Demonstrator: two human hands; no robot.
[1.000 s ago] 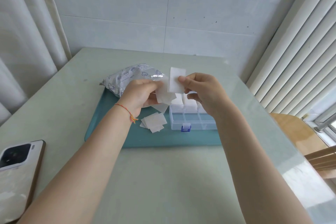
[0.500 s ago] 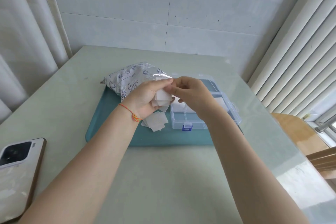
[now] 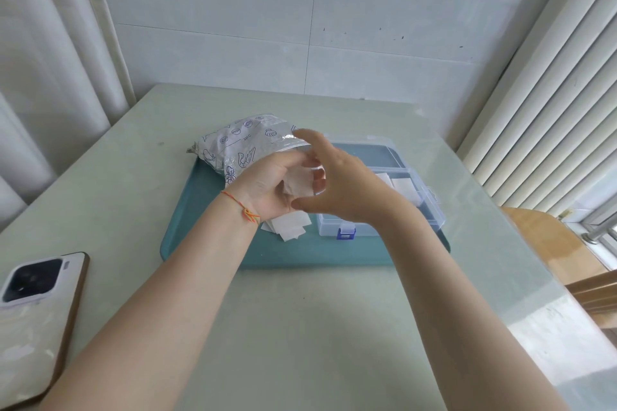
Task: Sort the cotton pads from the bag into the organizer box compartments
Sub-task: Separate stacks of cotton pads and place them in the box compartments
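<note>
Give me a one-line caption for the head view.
Left hand holds cotton pads, right hand reaching in, over the organizer box.

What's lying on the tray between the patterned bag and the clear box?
In the head view, a small pile of loose cotton pads lies on the teal tray, between the bag and the organizer box, partly hidden under the left hand.

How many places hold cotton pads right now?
3: a wad in the left hand, a loose pile on the tray, and some in the box. The right hand hides part of the box.
</note>
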